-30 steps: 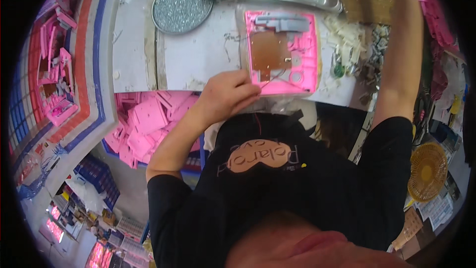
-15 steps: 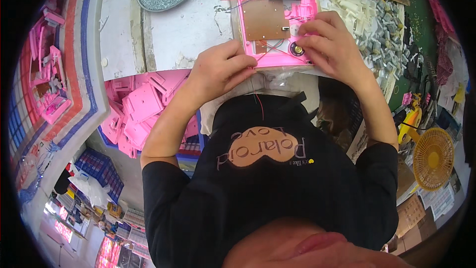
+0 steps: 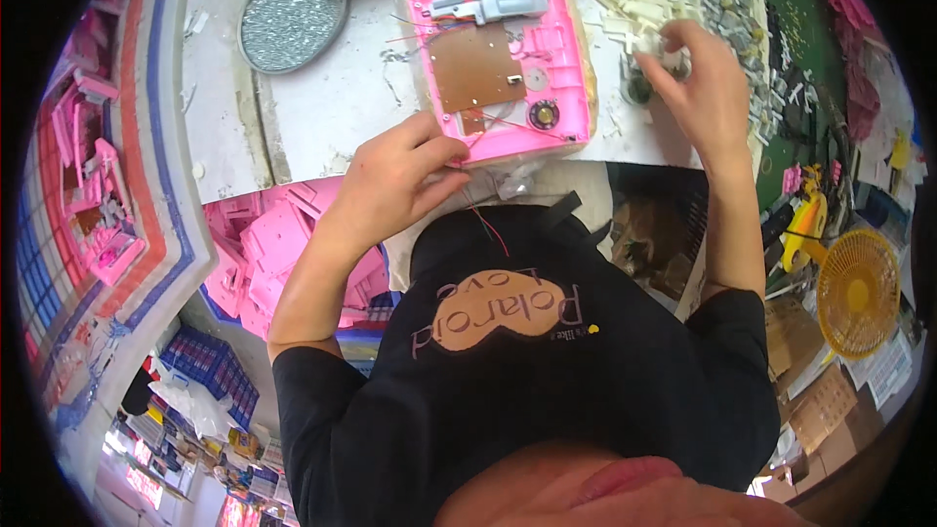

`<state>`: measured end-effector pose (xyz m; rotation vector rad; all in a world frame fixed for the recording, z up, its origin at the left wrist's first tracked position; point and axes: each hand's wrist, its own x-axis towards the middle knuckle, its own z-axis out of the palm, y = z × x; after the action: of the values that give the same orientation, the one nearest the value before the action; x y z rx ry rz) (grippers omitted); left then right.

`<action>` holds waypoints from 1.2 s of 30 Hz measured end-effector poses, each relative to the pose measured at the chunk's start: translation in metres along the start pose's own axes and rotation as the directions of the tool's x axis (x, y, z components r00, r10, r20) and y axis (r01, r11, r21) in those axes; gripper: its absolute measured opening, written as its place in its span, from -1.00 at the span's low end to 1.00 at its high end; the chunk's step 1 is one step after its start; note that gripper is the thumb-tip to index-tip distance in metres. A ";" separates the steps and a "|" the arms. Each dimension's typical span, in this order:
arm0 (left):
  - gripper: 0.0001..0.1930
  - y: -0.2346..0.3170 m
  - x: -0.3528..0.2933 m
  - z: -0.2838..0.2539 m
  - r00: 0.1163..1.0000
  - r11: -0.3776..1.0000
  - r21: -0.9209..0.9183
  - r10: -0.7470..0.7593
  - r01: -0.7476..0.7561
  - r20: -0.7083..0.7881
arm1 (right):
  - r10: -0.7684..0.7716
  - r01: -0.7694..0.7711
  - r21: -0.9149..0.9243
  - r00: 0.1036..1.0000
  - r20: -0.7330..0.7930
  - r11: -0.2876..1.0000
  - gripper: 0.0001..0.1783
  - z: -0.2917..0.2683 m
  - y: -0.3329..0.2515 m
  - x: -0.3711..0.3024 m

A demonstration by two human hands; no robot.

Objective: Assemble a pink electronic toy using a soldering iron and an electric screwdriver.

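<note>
Hands at a pink toy shell on the bench

The left hand [image 3: 390,181] grips the near edge of the pink shell [image 3: 503,63] on the bench [image 3: 332,102]; the right hand [image 3: 698,88] pinches a small pale part [image 3: 672,59] beside it.

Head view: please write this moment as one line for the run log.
left hand: steadies pink case at near edge | right hand: picking in pile of small white parts | case: open, brown board showing
</note>
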<state>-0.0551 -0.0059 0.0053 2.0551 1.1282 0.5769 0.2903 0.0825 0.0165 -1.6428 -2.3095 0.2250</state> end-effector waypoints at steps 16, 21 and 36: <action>-0.80 -0.082 0.251 -0.025 0.996 0.607 0.791 -0.009 0.080 -0.094 | 0.248 -0.186 0.325 0.955 -0.164 0.927 -0.58 0.001 0.027 0.001; -0.80 0.012 0.205 -0.058 0.918 0.643 0.681 -0.381 0.350 -0.112 | 0.327 -0.002 0.707 0.887 -0.325 0.707 -0.61 -0.013 0.029 -0.015; -0.89 0.034 0.030 0.032 0.906 -0.162 -0.977 -0.380 0.136 0.189 | -0.210 0.171 0.947 0.971 -0.115 0.272 -0.64 0.004 -0.066 -0.040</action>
<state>-0.0001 -0.0049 0.0115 0.3047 0.6497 0.9768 0.2415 0.0232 0.0265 -0.6672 -1.6421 1.3071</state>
